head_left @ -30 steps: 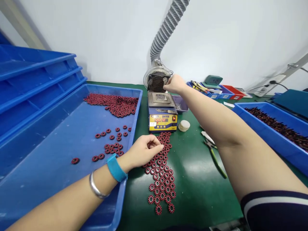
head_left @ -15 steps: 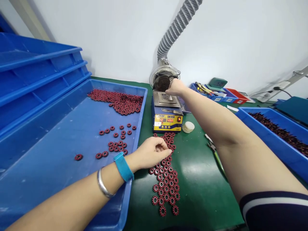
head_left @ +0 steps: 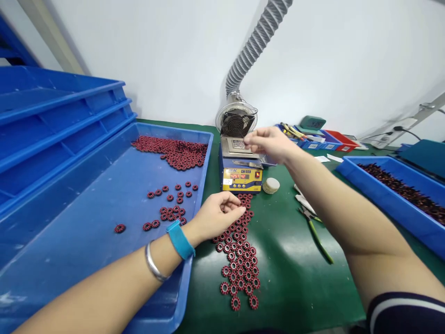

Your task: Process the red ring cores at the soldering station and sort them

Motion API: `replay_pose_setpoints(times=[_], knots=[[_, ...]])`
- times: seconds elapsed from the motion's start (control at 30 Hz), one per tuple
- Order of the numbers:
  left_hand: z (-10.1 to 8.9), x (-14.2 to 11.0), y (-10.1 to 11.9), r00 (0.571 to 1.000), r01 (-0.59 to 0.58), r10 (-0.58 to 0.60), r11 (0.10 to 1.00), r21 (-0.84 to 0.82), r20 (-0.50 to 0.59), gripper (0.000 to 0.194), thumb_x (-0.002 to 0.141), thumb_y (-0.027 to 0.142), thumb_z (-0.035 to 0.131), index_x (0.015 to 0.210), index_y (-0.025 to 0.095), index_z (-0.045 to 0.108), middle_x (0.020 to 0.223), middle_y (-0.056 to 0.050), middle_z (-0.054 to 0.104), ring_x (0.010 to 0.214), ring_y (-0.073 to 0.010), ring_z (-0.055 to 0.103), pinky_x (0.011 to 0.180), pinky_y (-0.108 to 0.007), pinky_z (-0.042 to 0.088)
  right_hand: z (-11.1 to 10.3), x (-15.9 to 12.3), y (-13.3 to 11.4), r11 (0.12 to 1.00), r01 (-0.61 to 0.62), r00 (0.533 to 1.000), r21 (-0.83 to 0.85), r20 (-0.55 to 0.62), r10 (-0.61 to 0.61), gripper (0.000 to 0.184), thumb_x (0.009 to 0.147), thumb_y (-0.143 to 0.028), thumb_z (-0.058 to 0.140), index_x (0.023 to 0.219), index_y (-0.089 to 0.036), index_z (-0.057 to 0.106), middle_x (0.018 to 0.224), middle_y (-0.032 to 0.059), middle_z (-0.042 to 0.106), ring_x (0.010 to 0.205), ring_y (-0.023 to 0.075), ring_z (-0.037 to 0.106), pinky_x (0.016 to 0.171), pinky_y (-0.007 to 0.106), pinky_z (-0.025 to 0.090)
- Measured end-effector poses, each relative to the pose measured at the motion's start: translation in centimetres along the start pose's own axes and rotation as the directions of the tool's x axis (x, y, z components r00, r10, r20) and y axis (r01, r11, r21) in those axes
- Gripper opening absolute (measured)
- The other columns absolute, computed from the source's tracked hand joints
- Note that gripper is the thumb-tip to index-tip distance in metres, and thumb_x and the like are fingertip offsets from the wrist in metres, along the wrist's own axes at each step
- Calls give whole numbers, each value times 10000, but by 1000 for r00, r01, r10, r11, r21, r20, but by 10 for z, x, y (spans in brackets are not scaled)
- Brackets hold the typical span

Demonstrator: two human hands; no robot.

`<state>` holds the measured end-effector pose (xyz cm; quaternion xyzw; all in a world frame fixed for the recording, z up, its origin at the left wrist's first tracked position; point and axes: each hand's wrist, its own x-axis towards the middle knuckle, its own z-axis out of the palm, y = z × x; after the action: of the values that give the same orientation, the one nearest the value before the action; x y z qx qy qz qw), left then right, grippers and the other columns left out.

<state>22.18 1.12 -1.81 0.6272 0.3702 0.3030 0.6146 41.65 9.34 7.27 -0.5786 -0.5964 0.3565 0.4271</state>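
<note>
My left hand (head_left: pixel 217 217), with a teal strap and a silver bangle at the wrist, hovers above the red ring-shaped cores (head_left: pixel 239 271) on the green table. Its fingers are half curled with a gap to the thumb, and nothing shows between them. Over the metal top of a blue and yellow solder pot (head_left: pixel 242 178), the fingertips of my right hand (head_left: pixel 267 143) are pinched together. What they hold, if anything, I cannot make out. Behind the pot's square opening (head_left: pixel 238 144) stands a dark round fan grille (head_left: pixel 237 125).
A large blue tray (head_left: pixel 205 185) with more red cores stands left, beside stacked blue trays (head_left: pixel 69 111). Green-handled cutters (head_left: pixel 318 239) and a round pale pad (head_left: pixel 271 185) lie right. Beyond is a blue bin (head_left: pixel 392 199) of copper-brown parts. A grey hose (head_left: pixel 257 44) hangs above.
My right hand has come back from the fan grille, down and to the right, over the pot's edge. The left thumb and fingers have parted slightly. The view has shifted a little.
</note>
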Motion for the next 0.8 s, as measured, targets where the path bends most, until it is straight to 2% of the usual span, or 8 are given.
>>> replay_pose_setpoints(times=[0.13, 0.23, 0.3, 0.4, 0.5, 0.6, 0.8], knots=[[5, -3, 6, 997, -6, -10, 977, -214, -75, 287, 665, 263, 771, 849, 112, 612, 725, -1, 632, 627, -84, 567, 612, -230, 462, 26, -74, 28, 976, 164, 984, 141, 50, -172, 206, 671, -289, 759, 786, -171, 635, 714, 15, 675, 598, 100, 600, 631, 261, 530], [10, -7, 9, 996, -26, -2, 952, -305, -92, 354, 613, 320, 817, 821, 113, 618, 734, -3, 646, 628, -81, 571, 584, -216, 463, 47, -114, 49, 936, 342, 939, 82, -60, -338, 180, 707, -283, 717, 836, -201, 622, 775, 23, 688, 620, 123, 619, 627, 288, 543], [14, -8, 9, 995, -30, -5, 944, -328, -104, 381, 590, 364, 832, 783, 118, 614, 699, 12, 634, 596, -73, 554, 563, -211, 456, 56, -129, 57, 903, 429, 895, -13, -129, -427, 140, 729, -235, 674, 855, -225, 616, 745, 12, 675, 608, 135, 618, 619, 305, 546], [18, -9, 7, 992, -16, -26, 947, -322, -125, 402, 593, 429, 822, 732, 126, 598, 617, 36, 600, 533, -63, 521, 529, -207, 443, 62, -135, 62, 863, 493, 843, -109, -183, -505, 137, 740, -188, 629, 859, -251, 602, 692, -10, 646, 586, 145, 611, 610, 319, 550], [18, -8, 8, 990, -13, -28, 958, -285, -138, 402, 612, 460, 799, 688, 125, 590, 559, 46, 575, 500, -55, 497, 506, -194, 421, 63, -134, 63, 840, 527, 818, -127, -192, -542, 131, 751, -173, 619, 851, -254, 596, 677, -20, 626, 573, 140, 600, 604, 315, 547], [16, -7, 10, 989, -14, -22, 972, -234, -148, 396, 627, 463, 786, 653, 124, 583, 538, 43, 571, 491, -49, 483, 503, -184, 402, 62, -134, 64, 844, 527, 823, -96, -187, -536, 131, 756, -166, 629, 853, -249, 600, 657, -28, 608, 563, 132, 595, 601, 305, 541], [18, -7, 9, 986, 1, -25, 990, -142, -166, 380, 648, 473, 757, 664, 130, 593, 548, 39, 567, 490, -61, 488, 503, -195, 422, 65, -134, 73, 882, 466, 874, 64, -189, -448, 103, 768, -196, 640, 863, -213, 607, 699, -14, 637, 582, 116, 619, 589, 267, 541]])
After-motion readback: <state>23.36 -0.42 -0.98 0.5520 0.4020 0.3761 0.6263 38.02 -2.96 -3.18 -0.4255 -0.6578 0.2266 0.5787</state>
